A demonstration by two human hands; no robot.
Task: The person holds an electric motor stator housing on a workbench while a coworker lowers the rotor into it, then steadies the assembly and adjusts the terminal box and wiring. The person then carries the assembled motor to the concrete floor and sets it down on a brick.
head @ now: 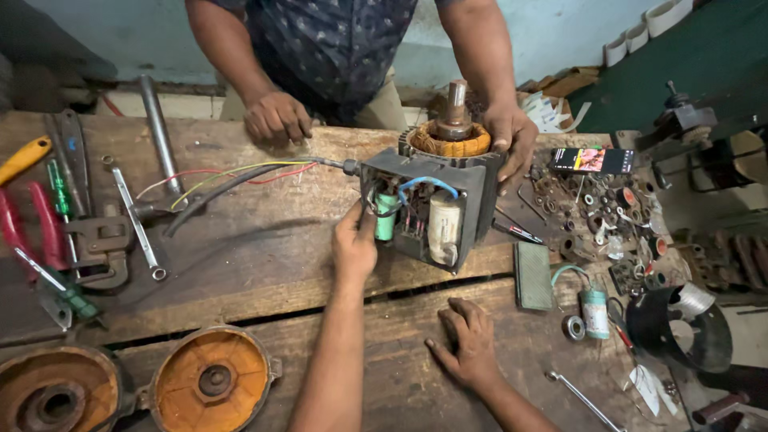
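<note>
A grey electric motor stands on end on the wooden bench, its copper winding and shaft pointing up. Its open side box shows a white capacitor, a blue wire and a green capacitor. My left hand reaches into that box, fingers closed on the green capacitor. My right hand lies flat on the bench, fingers spread, holding nothing. A person across the bench steadies the motor's top with one hand; their other hand rests on the bench.
A cable with red, yellow and black wires runs left from the motor. Pliers, a pipe wrench and spanners lie at the left. Two orange end covers sit at the front left. At right are a phone, loose small parts and a black fan cover.
</note>
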